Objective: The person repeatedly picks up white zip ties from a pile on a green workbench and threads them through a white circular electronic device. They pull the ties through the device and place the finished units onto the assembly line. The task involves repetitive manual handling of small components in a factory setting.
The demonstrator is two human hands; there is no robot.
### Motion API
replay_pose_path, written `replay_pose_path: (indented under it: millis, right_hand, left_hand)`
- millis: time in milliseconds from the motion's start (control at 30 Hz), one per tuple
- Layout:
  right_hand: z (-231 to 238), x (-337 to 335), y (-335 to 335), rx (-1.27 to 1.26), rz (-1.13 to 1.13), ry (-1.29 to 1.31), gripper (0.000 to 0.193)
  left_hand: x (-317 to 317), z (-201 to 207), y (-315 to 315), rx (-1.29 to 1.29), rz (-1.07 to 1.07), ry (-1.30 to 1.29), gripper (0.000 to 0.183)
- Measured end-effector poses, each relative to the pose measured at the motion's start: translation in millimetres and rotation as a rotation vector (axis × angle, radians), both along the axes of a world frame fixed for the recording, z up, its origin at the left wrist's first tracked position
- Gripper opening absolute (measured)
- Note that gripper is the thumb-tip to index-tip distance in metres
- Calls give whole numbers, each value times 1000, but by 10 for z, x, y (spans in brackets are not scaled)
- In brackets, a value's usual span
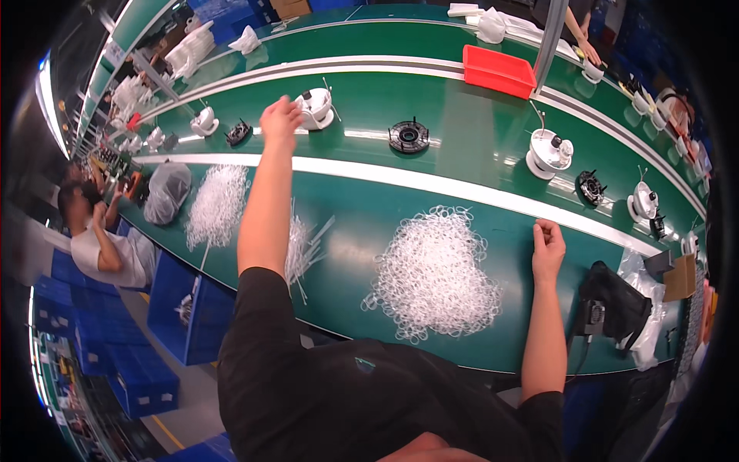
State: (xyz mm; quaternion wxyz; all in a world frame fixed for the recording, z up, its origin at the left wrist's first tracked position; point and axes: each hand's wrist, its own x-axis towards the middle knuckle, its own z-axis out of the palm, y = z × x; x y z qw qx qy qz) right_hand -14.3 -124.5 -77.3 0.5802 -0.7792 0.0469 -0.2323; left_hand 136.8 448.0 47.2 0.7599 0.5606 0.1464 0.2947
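My left hand (281, 122) reaches over the green conveyor, fingers loosely apart, beside a white round housing (317, 112) with thin wires standing up; I cannot tell whether they touch. Near the belt's front rail, my right hand (548, 240) is raised with its fingers curled together; anything inside them is hidden. Between my arms a large heap of small clear rings (439, 281) lies on the green worktable (342, 200). Close to my left forearm is a smaller pile of clear strips (302, 250). A black round part with prongs (409, 136) sits on the belt.
Another white housing (550, 152) and a black pronged part (590, 187) stand on the belt to the right. A red tray (499, 71) rests beyond it. A black bag (612, 300) lies at right. At left are more clear pieces (218, 204) and a seated person (115, 250).
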Motion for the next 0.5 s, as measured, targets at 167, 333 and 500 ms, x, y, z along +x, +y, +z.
replay_pose_path:
  millis: [167,333,500]
  right_hand:
    - [11,2,-31,-131,-4,39,9]
    - [37,-18,-21,-154,-7,59,8]
    - [49,-15,-11,-171,-12,47,8]
  left_hand:
    - [614,-531,1000,219,125,330,48]
    - [872,-733,781,229,-24,426,54]
    - [861,-652,546,217,-307,415,23]
